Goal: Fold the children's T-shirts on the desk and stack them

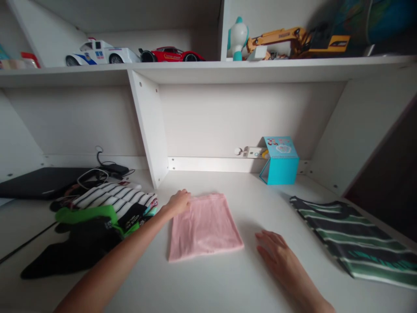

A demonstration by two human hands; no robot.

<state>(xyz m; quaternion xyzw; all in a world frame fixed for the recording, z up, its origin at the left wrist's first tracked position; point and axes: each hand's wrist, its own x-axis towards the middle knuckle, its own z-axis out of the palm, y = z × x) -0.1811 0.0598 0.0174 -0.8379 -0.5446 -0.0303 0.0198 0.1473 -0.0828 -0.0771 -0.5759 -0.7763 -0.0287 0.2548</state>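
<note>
White desktop [202,284], near to far: right hand [273,250] palm down, fingers loosely open, apart from the pink cloth [208,228], which lies flat at centre; left hand [178,203] curled at its far-left corner (can't tell if pinching). Flattening it well probably wants one corner anchored, palm sweeping outward. Right side gives sliding room up to the striped garment [352,239]; clothes pile [110,206] crowds the left; upright divider [148,134] stands beyond.

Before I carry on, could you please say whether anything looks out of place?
Yes: the clothes pile on the left looks jumbled, a black garment sprawling out, whereas the pink cloth and green-striped garment lie flat.
</note>
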